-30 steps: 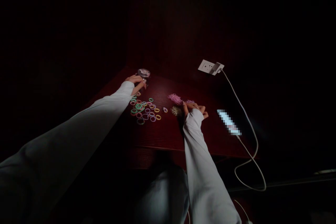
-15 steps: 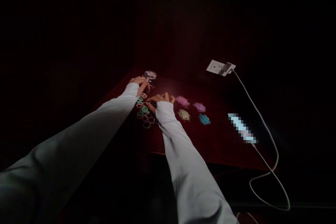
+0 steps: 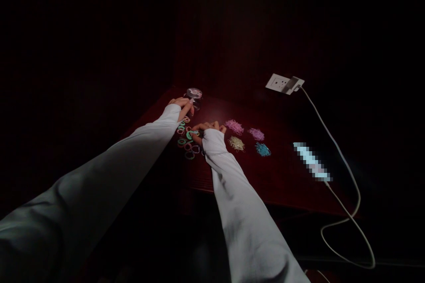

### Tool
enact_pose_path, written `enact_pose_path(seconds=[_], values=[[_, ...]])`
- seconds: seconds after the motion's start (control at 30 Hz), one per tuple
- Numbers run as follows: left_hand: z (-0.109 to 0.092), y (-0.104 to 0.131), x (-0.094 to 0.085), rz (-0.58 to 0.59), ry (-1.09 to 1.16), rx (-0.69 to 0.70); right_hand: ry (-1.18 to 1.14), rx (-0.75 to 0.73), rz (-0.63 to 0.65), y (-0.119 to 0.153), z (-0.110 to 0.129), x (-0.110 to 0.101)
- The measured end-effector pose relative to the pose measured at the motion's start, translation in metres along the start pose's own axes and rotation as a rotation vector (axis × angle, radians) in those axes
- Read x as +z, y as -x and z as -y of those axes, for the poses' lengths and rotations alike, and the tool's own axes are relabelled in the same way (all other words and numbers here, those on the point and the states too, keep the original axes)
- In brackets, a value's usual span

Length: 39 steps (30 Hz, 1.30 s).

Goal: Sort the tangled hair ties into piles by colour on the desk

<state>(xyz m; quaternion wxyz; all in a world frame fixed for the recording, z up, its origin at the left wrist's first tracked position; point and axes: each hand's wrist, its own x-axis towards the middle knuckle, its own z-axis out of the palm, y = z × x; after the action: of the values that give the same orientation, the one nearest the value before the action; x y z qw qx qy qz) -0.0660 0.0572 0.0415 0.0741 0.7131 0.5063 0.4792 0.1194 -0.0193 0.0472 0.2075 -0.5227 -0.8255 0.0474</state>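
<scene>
We viewed a dark red worktop (image 3: 272,181), over which a left hand (image 3: 182,104) and a right hand (image 3: 210,128) extended. Beneath the right fingertips lay scattered, coloured hair ties (image 3: 189,135); we could not tell whether that grip had taken one. Beyond these stood a round, clear jar (image 3: 195,93), the left hand's grip clasped on its near side. Rightward, we noted small elastic bands in a pink pile (image 3: 234,127), cream pile (image 3: 237,143), blue pile (image 3: 263,149) and lilac pile (image 3: 256,134).
</scene>
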Motion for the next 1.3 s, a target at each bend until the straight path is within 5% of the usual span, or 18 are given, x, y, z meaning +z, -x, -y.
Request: enact_pose_path(seconds=[0.43,0.73,1.03,1.3], values=[[-0.008,-0.001,-0.006,0.025,0.019,-0.034,0.057,0.21,-0.09,-0.002,-0.007,-0.002],[-0.013,-0.001,-0.01,0.073,0.016,-0.046,0.053,-0.026,-0.054,0.001,0.009,-0.002],[-0.009,-0.001,-0.006,0.072,0.014,-0.009,0.052,-0.031,-0.084,-0.003,0.01,0.0],[-0.014,-0.001,-0.006,0.103,0.007,-0.026,0.059,0.111,-0.136,-0.001,0.008,-0.008]])
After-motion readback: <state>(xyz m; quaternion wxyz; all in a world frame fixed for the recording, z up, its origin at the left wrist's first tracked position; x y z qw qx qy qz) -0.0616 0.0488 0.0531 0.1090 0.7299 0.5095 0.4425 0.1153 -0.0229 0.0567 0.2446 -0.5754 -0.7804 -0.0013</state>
